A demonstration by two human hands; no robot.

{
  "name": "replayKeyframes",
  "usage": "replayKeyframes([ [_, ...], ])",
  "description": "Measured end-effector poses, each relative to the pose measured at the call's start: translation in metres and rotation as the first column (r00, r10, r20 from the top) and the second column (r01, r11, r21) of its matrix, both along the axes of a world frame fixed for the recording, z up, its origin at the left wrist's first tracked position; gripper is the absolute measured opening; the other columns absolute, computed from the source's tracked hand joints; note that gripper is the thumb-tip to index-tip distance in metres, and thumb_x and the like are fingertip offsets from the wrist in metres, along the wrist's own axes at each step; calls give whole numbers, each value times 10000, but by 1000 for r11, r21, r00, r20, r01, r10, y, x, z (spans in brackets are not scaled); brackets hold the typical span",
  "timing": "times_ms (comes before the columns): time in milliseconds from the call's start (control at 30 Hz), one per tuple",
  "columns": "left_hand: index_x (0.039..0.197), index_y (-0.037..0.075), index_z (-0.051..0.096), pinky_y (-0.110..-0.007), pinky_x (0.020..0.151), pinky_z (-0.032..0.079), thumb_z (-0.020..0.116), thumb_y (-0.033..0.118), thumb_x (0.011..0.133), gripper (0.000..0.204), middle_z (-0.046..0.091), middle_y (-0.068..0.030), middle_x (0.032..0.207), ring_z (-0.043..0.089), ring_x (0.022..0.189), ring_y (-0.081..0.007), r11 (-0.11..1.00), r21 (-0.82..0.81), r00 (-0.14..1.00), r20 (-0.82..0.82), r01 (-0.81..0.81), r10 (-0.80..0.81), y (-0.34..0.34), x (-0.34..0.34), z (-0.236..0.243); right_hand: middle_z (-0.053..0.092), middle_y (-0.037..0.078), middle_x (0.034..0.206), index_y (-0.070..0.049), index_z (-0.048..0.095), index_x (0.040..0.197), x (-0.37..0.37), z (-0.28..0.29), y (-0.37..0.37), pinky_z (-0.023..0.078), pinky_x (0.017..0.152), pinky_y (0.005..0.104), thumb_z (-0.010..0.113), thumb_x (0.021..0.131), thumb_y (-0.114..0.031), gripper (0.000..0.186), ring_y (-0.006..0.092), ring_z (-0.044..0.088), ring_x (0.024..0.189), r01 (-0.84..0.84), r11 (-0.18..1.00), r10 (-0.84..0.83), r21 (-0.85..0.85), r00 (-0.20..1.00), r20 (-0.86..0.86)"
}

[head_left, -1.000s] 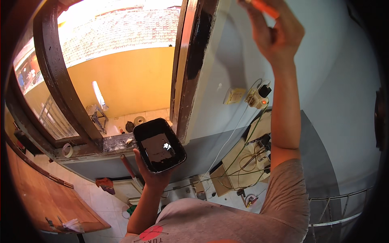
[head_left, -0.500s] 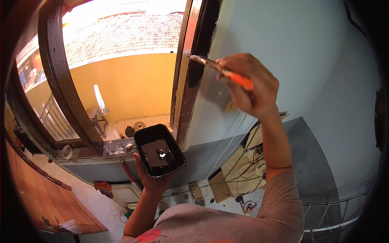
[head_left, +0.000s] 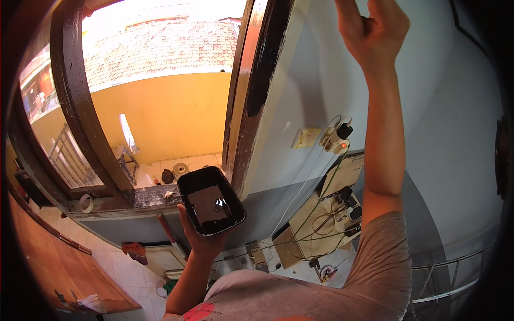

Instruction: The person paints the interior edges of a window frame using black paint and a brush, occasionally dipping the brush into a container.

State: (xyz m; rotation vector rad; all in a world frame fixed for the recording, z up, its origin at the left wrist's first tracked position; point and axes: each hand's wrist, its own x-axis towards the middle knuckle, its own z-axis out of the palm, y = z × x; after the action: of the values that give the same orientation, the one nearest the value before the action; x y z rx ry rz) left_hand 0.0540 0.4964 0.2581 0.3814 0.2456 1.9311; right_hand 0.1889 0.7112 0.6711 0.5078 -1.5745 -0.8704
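Observation:
My left hand (head_left: 203, 242) is wrapped round a black rectangular paint tub (head_left: 239, 209), holding it from below and from its left side. Dark brown paint (head_left: 208, 206) lies in the tub, with a bright glint on its surface. High at the upper edge, in front of the pale wall, is my right hand (head_left: 377, 40) with its fingers curled. Its fingertips are cut off by the picture's edge, and the paintbrush it held half a second ago is out of sight. The dark window frame post (head_left: 261, 80) stands to the left of this hand, wet-looking along its right part.
A socket with plugs and an adapter (head_left: 336, 140) is on the wall beside a switch plate (head_left: 306, 137). Cables run down to cardboard (head_left: 316, 224) and power strips below. A tape roll (head_left: 86, 203) rests on the sill. At lower left is a wooden panel (head_left: 75, 267).
My right hand has risen up and to the right, away from the window post, carrying the paintbrush out of view. My left hand and the tub have barely moved.

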Motion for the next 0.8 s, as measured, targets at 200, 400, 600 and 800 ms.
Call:
replayKeyframes([
  [200,1606,187,435,-652,1018,564,468,828,971,902,577,-130,1493,614,1322,-367,999,-12,999,1,-36,36,-2,0,-1,754,138,1081,-9,707,1086,-3,-58,19,621,814,398,701,887,37,204,337,734,954,78,993,-71,-85,994,83],
  [400,1619,277,426,-727,1075,463,418,823,993,830,519,-123,1559,545,1396,-408,999,24,999,-27,-38,38,3,-18,-24,761,149,1034,23,701,1055,4,-105,0,619,765,358,764,817,105,259,313,754,898,-78,953,108,-291,990,88],
  [600,1607,289,443,-725,1049,483,433,842,975,840,539,-110,1543,572,1362,-403,999,-16,998,-60,-30,29,5,-12,-14,769,120,1000,2,726,1042,13,-89,4,615,728,337,813,829,46,235,268,762,870,-121,903,190,-411,973,130],
  [800,1598,297,452,-722,1035,496,429,851,969,839,572,-105,1506,597,1336,-386,999,-48,1000,-24,-14,13,5,-12,-14,783,149,1074,34,721,1099,10,-27,18,644,802,318,771,910,65,198,229,784,947,-75,894,121,-441,990,77],
])
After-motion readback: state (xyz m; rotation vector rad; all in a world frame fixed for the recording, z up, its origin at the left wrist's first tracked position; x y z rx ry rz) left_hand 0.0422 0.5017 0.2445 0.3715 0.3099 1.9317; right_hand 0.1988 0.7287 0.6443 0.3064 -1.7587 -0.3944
